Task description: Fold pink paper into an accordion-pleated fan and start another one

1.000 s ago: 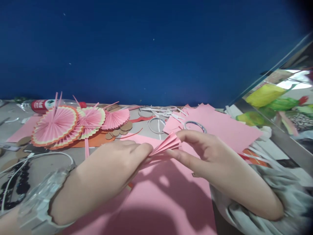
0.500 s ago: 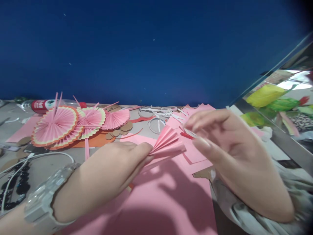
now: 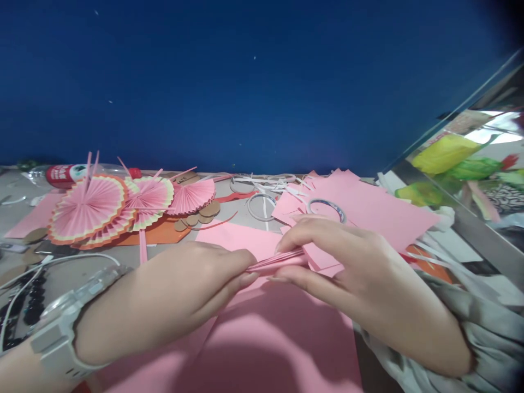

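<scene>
A strip of pleated pink paper (image 3: 273, 263), its folds pressed together, is held in the air between both hands. My left hand (image 3: 196, 284), with a watch (image 3: 61, 327) on the wrist, pinches its left end between thumb and fingers. At the other end my right hand (image 3: 339, 262) grips the folds, thumb below and fingers above. Beneath the hands lie large pink sheets (image 3: 278, 344), partly in shadow. Finished pleated pink fans (image 3: 88, 210) with orange and yellow edges rest at the left.
Behind the hands are two tape rolls (image 3: 262, 207), white strips (image 3: 266, 183) and stacked pink paper (image 3: 368, 202). A plastic bottle (image 3: 61, 174) lies back left near brown discs (image 3: 194, 220) and a white cable (image 3: 85, 256). A blue panel (image 3: 254, 82) stands along the back.
My right hand has come left and down from beside the paper and closed on its right end. The pleats, fanned out before, are now squeezed together. My left hand keeps its pinch.
</scene>
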Demonstrator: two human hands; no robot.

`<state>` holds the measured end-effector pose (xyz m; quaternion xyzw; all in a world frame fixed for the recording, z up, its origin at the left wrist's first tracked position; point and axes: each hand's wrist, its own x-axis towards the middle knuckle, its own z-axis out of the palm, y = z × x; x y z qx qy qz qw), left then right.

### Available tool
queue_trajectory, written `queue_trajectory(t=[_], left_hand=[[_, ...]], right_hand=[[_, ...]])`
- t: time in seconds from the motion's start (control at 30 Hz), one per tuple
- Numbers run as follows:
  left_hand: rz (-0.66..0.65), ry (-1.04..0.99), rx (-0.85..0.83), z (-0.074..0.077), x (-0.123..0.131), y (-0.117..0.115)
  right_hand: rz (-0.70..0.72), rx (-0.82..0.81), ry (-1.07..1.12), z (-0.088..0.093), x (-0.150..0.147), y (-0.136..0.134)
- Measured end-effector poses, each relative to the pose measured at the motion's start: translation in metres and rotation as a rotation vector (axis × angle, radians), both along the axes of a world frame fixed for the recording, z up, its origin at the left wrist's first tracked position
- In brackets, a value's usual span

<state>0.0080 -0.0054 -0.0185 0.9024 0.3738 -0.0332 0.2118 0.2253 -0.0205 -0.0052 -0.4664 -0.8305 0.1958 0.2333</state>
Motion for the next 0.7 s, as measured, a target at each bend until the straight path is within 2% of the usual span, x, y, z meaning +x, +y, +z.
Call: queue_trajectory(t=[0.13,0.23,0.33,0.47,0.6,0.7], left_hand=[[0.005,0.022,-0.059,0.003,0.0,0.001],[0.04,0.017,-0.041,0.002,0.003,0.0],[0.048,-0.028,-0.007,-0.002,0.004,-0.002],[0.029,-0.062,0.026,-0.005,0.004,-0.003],[0.036,-0.099,0.017,0.0,0.003,-0.001],[0.037,-0.121,-0.017,0.004,0.003,0.001]], right_hand=[[0.015,0.043,-0.037,-0.002,-0.003,-0.001],[0.035,0.039,-0.035,-0.005,-0.006,-0.002],[0.042,-0.004,-0.022,-0.008,-0.011,-0.004],[-0.026,-0.07,-0.018,-0.007,-0.014,-0.005],[-0.027,-0.154,0.002,-0.002,-0.01,-0.006],[-0.03,-0.154,-0.001,0.001,-0.006,-0.008]])
